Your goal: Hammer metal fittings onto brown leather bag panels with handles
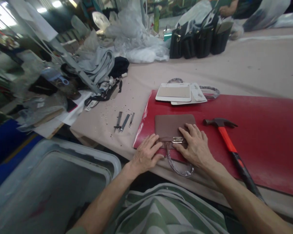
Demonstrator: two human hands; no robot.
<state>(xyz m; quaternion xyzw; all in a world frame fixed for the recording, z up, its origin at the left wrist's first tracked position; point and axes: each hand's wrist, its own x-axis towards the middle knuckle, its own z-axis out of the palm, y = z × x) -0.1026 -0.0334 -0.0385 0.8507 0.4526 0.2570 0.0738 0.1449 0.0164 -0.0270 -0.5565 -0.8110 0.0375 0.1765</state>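
A brown leather panel (pixel 174 123) lies flat on a red sheet in front of me, with a metal clasp (pixel 178 139) near its front edge. From that edge a plastic-wrapped handle (pixel 173 164) loops toward me. My left hand (pixel 146 152) rests at the panel's left front corner, fingers stretched out and thumb apart. On the right side lies my right hand (pixel 196 143), fingers spread over the leather and thumb close to the clasp. What lies beneath the palms is hidden.
A hammer (pixel 226 138) lies right of the panel on the red sheet (pixel 266 136). Behind sit stacked pale panels (pixel 174 92). Small metal tools (pixel 124 123) lie left. Black bags (pixel 200 39) stand at the back, near another person's hand (pixel 226 11). A grey bin (pixel 112 156) is at lower left.
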